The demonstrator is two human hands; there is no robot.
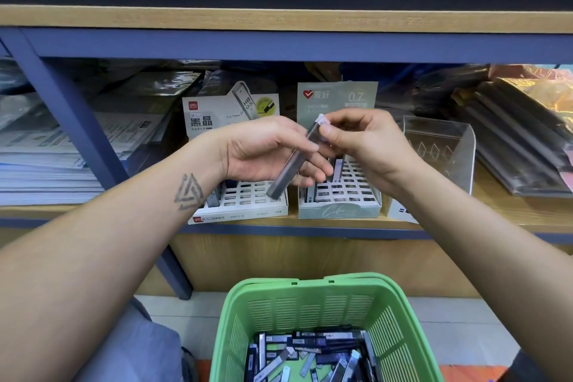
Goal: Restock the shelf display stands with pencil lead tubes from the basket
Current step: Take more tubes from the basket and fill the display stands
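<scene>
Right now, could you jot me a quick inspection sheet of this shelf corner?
Surface: wooden shelf carrying two display stands.
Job's things: one lead tube held by both hands; 0.5 stand and 0.7 stand mostly unfilled; green basket holds many tubes.
Clutter: clear acrylic holder, paper stacks, wrapped packs.
Grippers: left hand grips the tube's body, right hand pinches its cap end.
Cables: nothing seen.
Surroundings: upper shelf boards, tiled floor.
</scene>
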